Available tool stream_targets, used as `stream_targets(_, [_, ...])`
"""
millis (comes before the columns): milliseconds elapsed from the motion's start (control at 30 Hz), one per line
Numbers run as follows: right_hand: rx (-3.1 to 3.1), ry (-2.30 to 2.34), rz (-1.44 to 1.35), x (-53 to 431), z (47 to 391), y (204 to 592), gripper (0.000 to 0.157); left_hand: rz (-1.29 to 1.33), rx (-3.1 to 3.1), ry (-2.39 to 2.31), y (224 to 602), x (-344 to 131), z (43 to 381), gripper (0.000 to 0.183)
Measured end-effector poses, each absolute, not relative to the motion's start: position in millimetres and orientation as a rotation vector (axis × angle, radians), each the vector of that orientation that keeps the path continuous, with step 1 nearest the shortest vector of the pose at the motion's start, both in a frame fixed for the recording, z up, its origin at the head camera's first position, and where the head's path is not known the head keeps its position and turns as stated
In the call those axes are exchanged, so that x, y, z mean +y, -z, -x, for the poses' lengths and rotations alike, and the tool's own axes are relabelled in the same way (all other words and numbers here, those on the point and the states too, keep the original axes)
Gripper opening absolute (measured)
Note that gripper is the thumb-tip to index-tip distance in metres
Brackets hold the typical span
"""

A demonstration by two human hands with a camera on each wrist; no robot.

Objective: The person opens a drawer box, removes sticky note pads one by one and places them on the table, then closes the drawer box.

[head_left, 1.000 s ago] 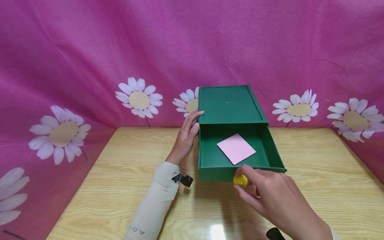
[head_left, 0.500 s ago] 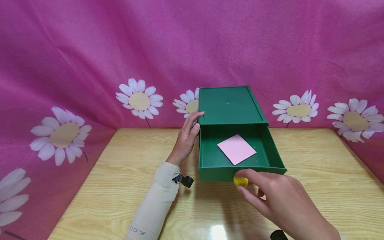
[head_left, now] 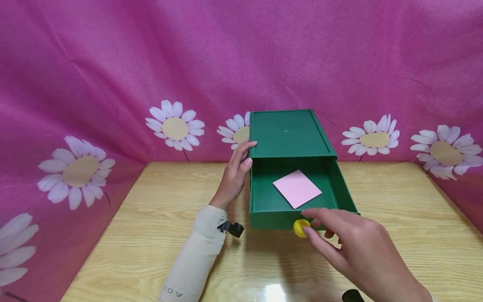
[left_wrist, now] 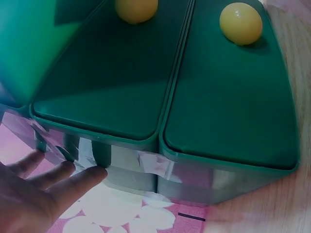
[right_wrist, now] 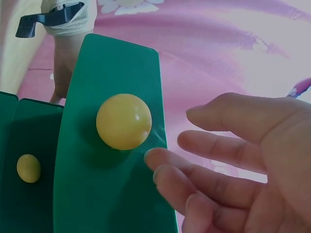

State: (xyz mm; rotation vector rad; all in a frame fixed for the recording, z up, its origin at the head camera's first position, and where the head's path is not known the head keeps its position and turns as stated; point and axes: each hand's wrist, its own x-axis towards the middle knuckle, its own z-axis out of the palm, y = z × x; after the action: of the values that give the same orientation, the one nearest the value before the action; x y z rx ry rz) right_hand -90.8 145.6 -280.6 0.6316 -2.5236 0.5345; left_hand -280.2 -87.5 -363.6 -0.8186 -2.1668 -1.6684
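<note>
A green drawer cabinet (head_left: 288,132) has its top drawer (head_left: 269,220) pulled out. Inside that drawer lies a flat pink square (head_left: 297,188), turned like a diamond. A round yellow knob (head_left: 300,228) sits on the drawer front. My left hand (head_left: 234,176) rests against the cabinet's left side, fingertips at its upper edge. My right hand (head_left: 356,243) is at the knob with its fingers loosely bent. In the right wrist view, a gap shows between those fingers (right_wrist: 209,179) and the knob (right_wrist: 124,121).
Two lower drawers, a nearer (left_wrist: 107,82) and a farther one (left_wrist: 233,102), are pushed in, each with a yellow knob. The cabinet stands on a wooden table (head_left: 170,197). A pink flowered cloth (head_left: 211,54) hangs behind and at both sides.
My right hand has loosened from the knob and shifted slightly right, its fingers spreading. The left hand, drawer and pink square have stayed in place.
</note>
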Motion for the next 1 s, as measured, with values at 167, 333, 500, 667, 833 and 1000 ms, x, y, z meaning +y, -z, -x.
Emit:
stream_targets(167, [-2.508,-0.556,-0.628,146,89,278,0.031,0.800,-2.166,1.651,365,-87,277,0.049])
stream_targets(333, [-2.464,-0.540,-0.628,152,88,273,0.033,0.782,-2.189,1.660,365,-86,277,0.048])
stream_targets(500, [-2.382,-0.511,-0.703,163,96,265,0.029,0.776,-2.185,1.661,362,-85,277,0.047])
stream_targets(667, [-2.344,-0.504,-0.815,174,113,257,0.028,0.777,-2.184,1.662,360,-84,279,0.046])
stream_targets(833, [-2.420,-0.488,-0.891,176,131,252,0.033,0.770,-2.194,1.642,361,-86,279,0.045])
stream_targets(1000, [-2.509,-0.434,-0.916,176,148,250,0.032,0.781,-2.198,1.644,362,-87,279,0.044])
